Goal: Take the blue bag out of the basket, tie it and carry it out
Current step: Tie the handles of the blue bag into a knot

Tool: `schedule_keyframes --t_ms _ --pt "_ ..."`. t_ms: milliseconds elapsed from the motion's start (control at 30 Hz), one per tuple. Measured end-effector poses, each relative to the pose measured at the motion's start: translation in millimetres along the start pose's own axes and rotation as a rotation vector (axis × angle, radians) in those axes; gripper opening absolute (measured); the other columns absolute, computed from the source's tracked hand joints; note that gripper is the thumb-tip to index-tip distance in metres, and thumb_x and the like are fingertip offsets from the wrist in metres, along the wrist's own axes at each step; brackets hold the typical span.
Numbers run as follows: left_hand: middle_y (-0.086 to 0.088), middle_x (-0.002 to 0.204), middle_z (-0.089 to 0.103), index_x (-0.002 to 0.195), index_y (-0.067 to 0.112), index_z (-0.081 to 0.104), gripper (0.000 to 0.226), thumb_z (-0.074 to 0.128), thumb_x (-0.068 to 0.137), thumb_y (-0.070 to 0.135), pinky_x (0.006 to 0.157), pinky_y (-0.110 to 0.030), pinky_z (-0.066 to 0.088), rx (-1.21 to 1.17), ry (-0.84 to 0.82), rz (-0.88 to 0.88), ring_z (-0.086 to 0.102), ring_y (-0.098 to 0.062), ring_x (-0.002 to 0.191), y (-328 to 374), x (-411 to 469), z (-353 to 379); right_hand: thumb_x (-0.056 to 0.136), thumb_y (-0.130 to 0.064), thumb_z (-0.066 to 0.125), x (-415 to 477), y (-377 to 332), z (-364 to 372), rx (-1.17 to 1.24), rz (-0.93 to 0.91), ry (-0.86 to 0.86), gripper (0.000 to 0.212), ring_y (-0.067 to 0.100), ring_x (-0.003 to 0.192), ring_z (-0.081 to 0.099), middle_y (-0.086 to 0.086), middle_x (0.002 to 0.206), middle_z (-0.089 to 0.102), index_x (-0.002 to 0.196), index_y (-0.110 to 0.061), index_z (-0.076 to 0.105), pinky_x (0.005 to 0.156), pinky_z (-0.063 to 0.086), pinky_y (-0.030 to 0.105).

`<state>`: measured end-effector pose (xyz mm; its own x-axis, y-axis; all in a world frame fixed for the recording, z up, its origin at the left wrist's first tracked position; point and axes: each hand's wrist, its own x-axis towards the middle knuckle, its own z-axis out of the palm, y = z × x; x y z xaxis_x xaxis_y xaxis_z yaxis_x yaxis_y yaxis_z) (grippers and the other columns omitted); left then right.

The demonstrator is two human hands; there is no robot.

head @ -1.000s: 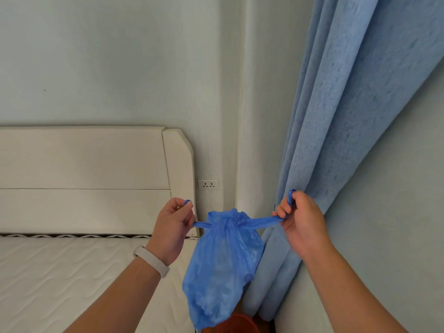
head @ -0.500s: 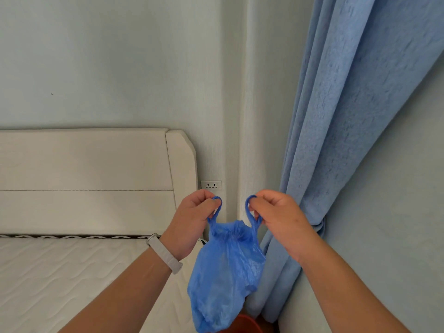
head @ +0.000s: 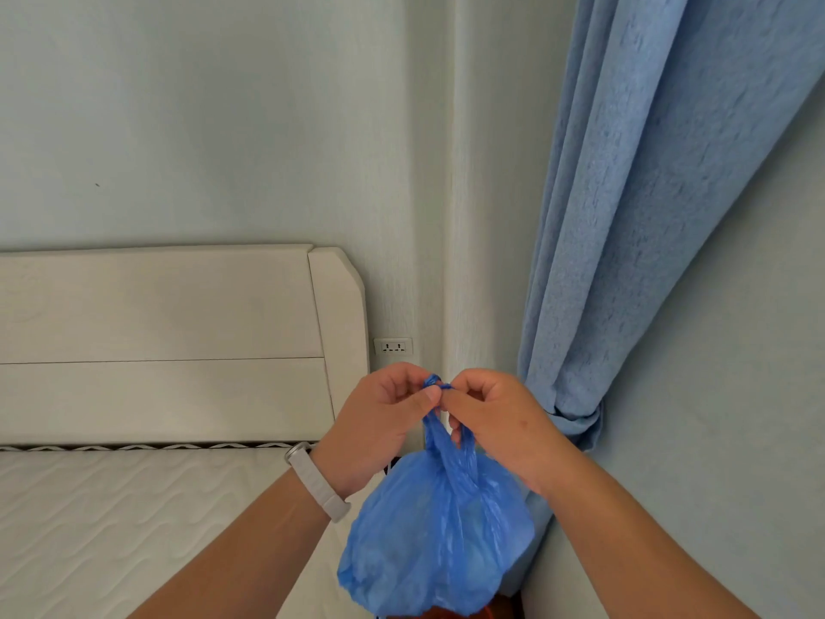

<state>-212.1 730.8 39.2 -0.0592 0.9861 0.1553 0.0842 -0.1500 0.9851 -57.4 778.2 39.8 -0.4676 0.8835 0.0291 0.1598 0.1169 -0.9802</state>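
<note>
The blue bag [head: 439, 533] hangs in the air in front of me, full and rounded at the bottom. Its two handles run up into a small twisted bunch between my fingertips. My left hand [head: 379, 422], with a pale wristband, pinches the handle tops from the left. My right hand [head: 495, 422] pinches them from the right, touching the left hand's thumb. A sliver of the red-orange basket [head: 484, 612] shows at the bottom edge, mostly hidden behind the bag.
A white mattress [head: 111, 520] and cream headboard [head: 169, 341] fill the left. A wall socket [head: 393, 346] sits beside the headboard. A blue curtain [head: 647, 216], tied back low, hangs on the right against the wall.
My hands were pulling the handles wide apart a second ago. They then came together and rose, and the handle ends now meet in one bunch between my fingers. The bag sits higher.
</note>
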Motion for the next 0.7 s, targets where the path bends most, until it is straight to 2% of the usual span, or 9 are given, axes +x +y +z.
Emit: schedule_keyframes --t_ms 100,200,267,367,433,500,633,700 --pt "-0.006 0.070 0.063 0.083 0.007 0.065 0.017 0.051 0.091 0.001 0.076 -0.035 0.047 0.058 0.026 -0.012 0.057 -0.019 0.071 2 -1 -2 0.084 -0.019 0.069 -2 6 1 -0.007 -0.061 -0.006 0.003 0.013 0.068 0.062 0.005 0.077 0.068 0.083 -0.021 0.067 0.065 0.052 0.029" --pt "-0.003 0.070 0.061 0.083 0.006 0.062 0.018 0.047 0.093 0.002 0.072 -0.027 0.045 0.081 0.016 0.013 0.055 -0.014 0.069 6 -2 -3 0.079 -0.032 0.075 -5 21 -4 -0.198 -0.102 -0.108 0.046 0.003 0.111 0.056 -0.008 0.118 0.061 0.120 -0.035 0.055 0.093 0.045 0.024" --pt "-0.005 0.072 0.060 0.087 0.002 0.060 0.017 0.044 0.094 0.003 0.072 -0.026 0.046 0.070 -0.014 0.045 0.055 -0.014 0.071 8 -2 -5 0.077 -0.042 0.074 -9 27 -3 -0.257 -0.130 -0.219 0.054 -0.001 0.121 0.049 -0.017 0.128 0.055 0.125 -0.046 0.049 0.099 0.038 0.021" --pt "-0.006 0.075 0.059 0.088 0.000 0.058 0.018 0.042 0.096 0.004 0.073 -0.030 0.047 0.008 -0.064 0.063 0.056 -0.016 0.072 10 -2 -7 0.075 -0.043 0.071 -13 40 5 -0.241 -0.133 -0.242 0.039 0.000 0.105 0.058 -0.018 0.109 0.061 0.111 -0.049 0.056 0.091 0.046 0.024" --pt "-0.006 0.075 0.059 0.087 0.004 0.059 0.019 0.042 0.095 0.004 0.074 -0.037 0.047 -0.050 -0.091 0.056 0.055 -0.019 0.073 11 -4 -6 0.076 -0.039 0.070 -13 46 14 -0.221 -0.125 -0.218 0.026 0.010 0.086 0.061 0.000 0.095 0.062 0.099 -0.037 0.059 0.080 0.053 0.036" --pt "-0.004 0.073 0.059 0.086 0.005 0.059 0.016 0.045 0.092 0.009 0.073 -0.034 0.047 -0.076 -0.104 0.069 0.055 -0.017 0.072 12 -5 -7 0.079 -0.036 0.069 -13 49 22 -0.266 -0.151 -0.178 0.019 0.014 0.072 0.055 0.012 0.087 0.058 0.090 -0.027 0.056 0.070 0.052 0.042" --pt "0.003 0.065 0.056 0.083 0.004 0.059 0.016 0.048 0.087 0.015 0.069 -0.026 0.046 -0.104 -0.039 0.118 0.051 -0.013 0.065 13 -6 -18 0.079 -0.039 0.064 -14 58 27 -0.353 -0.179 -0.068 0.030 0.010 0.058 0.042 0.000 0.070 0.045 0.080 -0.012 0.049 0.055 0.040 0.033" --pt "0.005 0.063 0.057 0.080 0.009 0.060 0.017 0.047 0.091 0.011 0.069 -0.026 0.046 -0.132 -0.007 0.118 0.051 -0.013 0.065 12 -7 -26 0.079 -0.038 0.062 -15 64 28 -0.380 -0.188 -0.008 0.028 0.006 0.054 0.037 -0.011 0.064 0.039 0.072 -0.018 0.044 0.051 0.035 0.026"
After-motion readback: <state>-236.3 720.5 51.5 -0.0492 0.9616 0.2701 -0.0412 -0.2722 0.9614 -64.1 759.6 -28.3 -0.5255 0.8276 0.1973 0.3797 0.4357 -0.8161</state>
